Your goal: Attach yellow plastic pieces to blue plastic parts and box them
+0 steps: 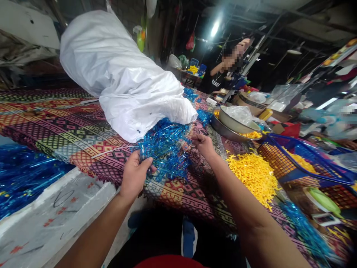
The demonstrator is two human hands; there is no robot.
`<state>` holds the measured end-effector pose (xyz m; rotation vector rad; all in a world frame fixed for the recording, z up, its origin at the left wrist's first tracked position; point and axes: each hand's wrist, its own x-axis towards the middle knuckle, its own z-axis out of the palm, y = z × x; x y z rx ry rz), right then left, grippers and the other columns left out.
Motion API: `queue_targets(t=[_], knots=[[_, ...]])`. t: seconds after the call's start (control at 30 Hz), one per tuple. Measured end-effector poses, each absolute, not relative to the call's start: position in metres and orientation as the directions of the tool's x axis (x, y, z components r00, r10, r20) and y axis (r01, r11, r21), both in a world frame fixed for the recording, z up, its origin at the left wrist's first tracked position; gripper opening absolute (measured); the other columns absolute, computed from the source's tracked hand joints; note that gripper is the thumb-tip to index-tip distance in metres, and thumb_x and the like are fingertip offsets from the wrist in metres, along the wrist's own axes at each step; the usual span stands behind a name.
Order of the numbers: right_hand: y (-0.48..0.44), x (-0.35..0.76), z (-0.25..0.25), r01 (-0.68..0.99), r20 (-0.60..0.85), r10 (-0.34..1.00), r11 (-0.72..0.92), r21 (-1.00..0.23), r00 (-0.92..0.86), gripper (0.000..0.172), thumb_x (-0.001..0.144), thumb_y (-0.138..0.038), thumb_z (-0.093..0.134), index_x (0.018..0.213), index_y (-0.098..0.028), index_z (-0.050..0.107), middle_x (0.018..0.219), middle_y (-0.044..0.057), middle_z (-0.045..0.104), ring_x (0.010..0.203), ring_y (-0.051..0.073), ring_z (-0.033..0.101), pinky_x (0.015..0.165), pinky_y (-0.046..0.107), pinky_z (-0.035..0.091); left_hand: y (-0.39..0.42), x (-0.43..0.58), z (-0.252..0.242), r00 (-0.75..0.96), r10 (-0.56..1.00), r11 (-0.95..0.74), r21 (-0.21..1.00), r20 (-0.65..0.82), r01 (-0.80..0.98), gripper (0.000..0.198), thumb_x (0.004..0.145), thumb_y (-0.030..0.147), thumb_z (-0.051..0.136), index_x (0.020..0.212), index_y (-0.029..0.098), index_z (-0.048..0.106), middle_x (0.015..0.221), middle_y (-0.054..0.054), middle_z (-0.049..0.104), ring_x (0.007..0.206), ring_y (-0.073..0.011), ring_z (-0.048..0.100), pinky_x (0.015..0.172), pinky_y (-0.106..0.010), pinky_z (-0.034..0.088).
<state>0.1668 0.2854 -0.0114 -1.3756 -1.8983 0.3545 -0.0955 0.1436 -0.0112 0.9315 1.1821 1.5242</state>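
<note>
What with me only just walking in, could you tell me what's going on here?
A person has both bare hands at a heap of shiny blue plastic pieces by the mouth of a big white sack. The left hand is at the heap's near left edge, the right hand at its right side; whether either grips anything is hard to tell. The sack lies on a patterned cloth, with a yellow pile to the right, beside a blue basket.
</note>
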Motion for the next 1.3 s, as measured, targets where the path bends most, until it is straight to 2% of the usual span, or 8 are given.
queue_targets(t=[0.17,0.4,0.53,0.67,0.87,1.07,1.17,1.3], knots=[[0.263,0.175,0.004,0.661,0.459,0.881,0.412,-0.627,-0.113,0.019,0.072,-0.027,0.051,0.078,-0.016,0.066,0.068,0.002,0.062,0.065,0.016,0.055,0.061,0.027,0.044,0.143,-0.098,-0.004,-0.211,0.977,-0.107,0.928,0.032,-0.356,0.021,0.073,0.03,0.06,0.086,0.017,0.05,0.053,0.003,0.061,0.047,-0.0129,0.058,0.05,-0.023,0.046],[0.238,0.183,0.02,0.614,0.484,0.875,0.386,-0.689,-0.008,0.022,0.074,-0.032,0.053,0.082,-0.015,0.064,0.06,0.0,0.058,0.051,0.013,0.051,0.051,0.026,0.042,0.139,-0.098,0.007,-0.222,0.974,-0.137,0.906,0.048,-0.402,0.026,0.071,0.03,0.064,0.089,0.016,0.051,0.057,0.003,0.062,0.049,-0.0136,0.06,0.051,-0.025,0.048],[0.224,0.186,0.032,0.381,0.399,0.914,0.346,-0.857,0.067,0.022,0.07,-0.034,0.059,0.083,-0.015,0.063,0.053,-0.003,0.056,0.045,0.011,0.05,0.047,0.026,0.042,0.135,-0.098,0.017,-0.239,0.967,-0.181,0.904,0.091,-0.388,0.029,0.069,0.028,0.066,0.092,0.015,0.053,0.06,0.002,0.063,0.053,-0.0129,0.061,0.055,-0.024,0.049],[0.213,0.187,0.041,0.156,0.229,0.972,0.233,-0.96,-0.043,0.024,0.061,-0.03,0.069,0.08,-0.016,0.063,0.057,-0.004,0.058,0.043,0.01,0.051,0.042,0.022,0.039,0.131,-0.102,0.02,-0.278,0.955,-0.207,0.911,0.108,-0.356,0.028,0.068,0.027,0.066,0.09,0.015,0.053,0.064,0.0,0.065,0.056,-0.0129,0.062,0.057,-0.024,0.049],[0.209,0.194,0.04,0.256,-0.025,0.933,0.073,-0.964,-0.359,0.024,0.061,-0.03,0.073,0.078,-0.015,0.066,0.061,-0.002,0.061,0.043,0.007,0.049,0.039,0.019,0.037,0.131,-0.112,0.005,-0.349,0.931,-0.218,0.927,0.104,-0.305,0.025,0.069,0.024,0.065,0.09,0.015,0.054,0.063,0.001,0.065,0.055,-0.0117,0.059,0.056,-0.023,0.047],[0.219,0.198,0.024,0.372,-0.253,0.872,-0.089,-0.924,-0.42,0.026,0.06,-0.029,0.073,0.081,-0.015,0.067,0.068,0.001,0.066,0.045,0.007,0.052,0.039,0.018,0.04,0.132,-0.107,-0.004,-0.303,0.948,-0.183,0.945,0.097,-0.27,0.023,0.071,0.025,0.064,0.089,0.016,0.055,0.063,0.001,0.064,0.055,-0.0114,0.059,0.057,-0.023,0.047],[0.224,0.19,0.013,0.379,-0.25,0.902,-0.108,-0.919,-0.352,0.027,0.058,-0.027,0.073,0.081,-0.016,0.066,0.077,0.004,0.069,0.048,0.008,0.055,0.04,0.018,0.042,0.131,-0.102,-0.004,-0.257,0.964,-0.142,0.948,0.067,-0.286,0.023,0.07,0.026,0.065,0.088,0.016,0.054,0.064,0.002,0.064,0.055,-0.0114,0.059,0.055,-0.022,0.048],[0.236,0.175,0.0,0.434,-0.077,0.965,0.041,-0.9,-0.251,0.026,0.065,-0.031,0.067,0.085,-0.015,0.066,0.069,0.006,0.069,0.042,0.01,0.054,0.037,0.021,0.041,0.126,-0.098,0.0,-0.21,0.977,-0.091,0.944,0.024,-0.317,0.023,0.071,0.027,0.064,0.089,0.017,0.053,0.063,0.002,0.062,0.052,-0.0113,0.059,0.05,-0.021,0.047]])
